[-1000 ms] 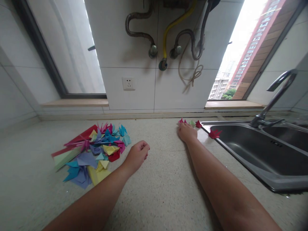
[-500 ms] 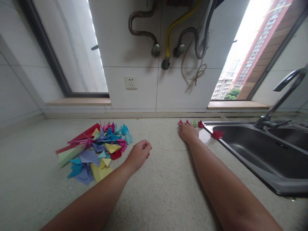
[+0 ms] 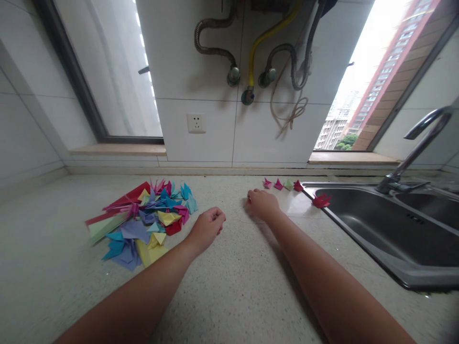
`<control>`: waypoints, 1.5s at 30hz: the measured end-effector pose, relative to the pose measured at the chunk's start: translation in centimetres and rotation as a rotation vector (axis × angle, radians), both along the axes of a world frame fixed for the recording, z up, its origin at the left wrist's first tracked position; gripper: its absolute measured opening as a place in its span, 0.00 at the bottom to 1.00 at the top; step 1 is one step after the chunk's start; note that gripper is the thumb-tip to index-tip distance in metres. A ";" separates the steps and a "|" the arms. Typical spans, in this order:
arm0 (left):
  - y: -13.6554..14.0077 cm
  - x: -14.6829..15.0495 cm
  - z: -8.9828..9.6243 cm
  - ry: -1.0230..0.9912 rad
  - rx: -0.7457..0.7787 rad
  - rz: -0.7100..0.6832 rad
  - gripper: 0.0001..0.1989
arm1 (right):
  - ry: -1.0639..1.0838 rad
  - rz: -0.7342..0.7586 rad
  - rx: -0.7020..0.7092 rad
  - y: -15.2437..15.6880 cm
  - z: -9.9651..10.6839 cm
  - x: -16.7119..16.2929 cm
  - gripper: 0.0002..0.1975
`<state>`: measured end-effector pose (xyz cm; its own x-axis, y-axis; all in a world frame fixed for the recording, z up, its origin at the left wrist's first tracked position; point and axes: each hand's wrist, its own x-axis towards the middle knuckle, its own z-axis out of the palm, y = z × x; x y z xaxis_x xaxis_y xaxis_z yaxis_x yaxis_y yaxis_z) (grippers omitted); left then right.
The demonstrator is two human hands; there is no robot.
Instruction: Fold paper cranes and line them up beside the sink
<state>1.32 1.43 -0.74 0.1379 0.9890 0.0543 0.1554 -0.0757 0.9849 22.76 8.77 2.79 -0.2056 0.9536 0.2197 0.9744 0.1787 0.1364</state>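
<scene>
My left hand (image 3: 208,225) rests on the counter just right of a pile of coloured origami paper (image 3: 150,210), its fingers curled in and nothing showing in them. Over the middle of the counter is my right hand (image 3: 263,204), slightly blurred, fingers bent under and no paper visible in its grip. Behind and to the right of it stand small origami pieces in a row: a pink one (image 3: 267,183), a magenta one (image 3: 278,184), a pale green one (image 3: 288,185) and a dark red one (image 3: 298,186). A larger red origami piece (image 3: 322,200) lies at the sink's edge.
A steel sink (image 3: 373,239) with a tap (image 3: 405,162) takes up the right side. The tiled wall behind the counter (image 3: 225,296) carries a socket (image 3: 196,123), a yellow gas hose (image 3: 251,62) and metal pipes. Windows stand left and right.
My right hand has left the pink origami piece at the row's left end and moved left and toward me. That piece now stands uncovered. My left hand stays nearly still.
</scene>
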 end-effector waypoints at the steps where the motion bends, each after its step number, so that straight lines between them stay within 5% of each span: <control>1: -0.1 0.0 0.0 0.004 0.002 -0.003 0.08 | 0.005 0.033 0.004 -0.4 0.3 -0.9 0.17; 6: -0.1 -0.2 0.1 0.027 0.015 -0.013 0.10 | 0.006 0.087 0.072 -1.0 0.4 -2.3 0.15; 17: 0.1 -0.1 -0.4 0.039 0.034 -0.048 0.10 | 0.145 -0.097 0.061 5.3 -2.5 7.5 0.29; 36: 0.2 -0.1 -0.4 0.057 0.036 -0.050 0.09 | 0.285 -0.213 0.072 6.8 -3.9 8.1 0.32; 45: 0.2 -0.2 -0.4 0.054 0.035 -0.054 0.09 | 0.309 -0.178 0.102 8.0 -4.3 9.2 0.21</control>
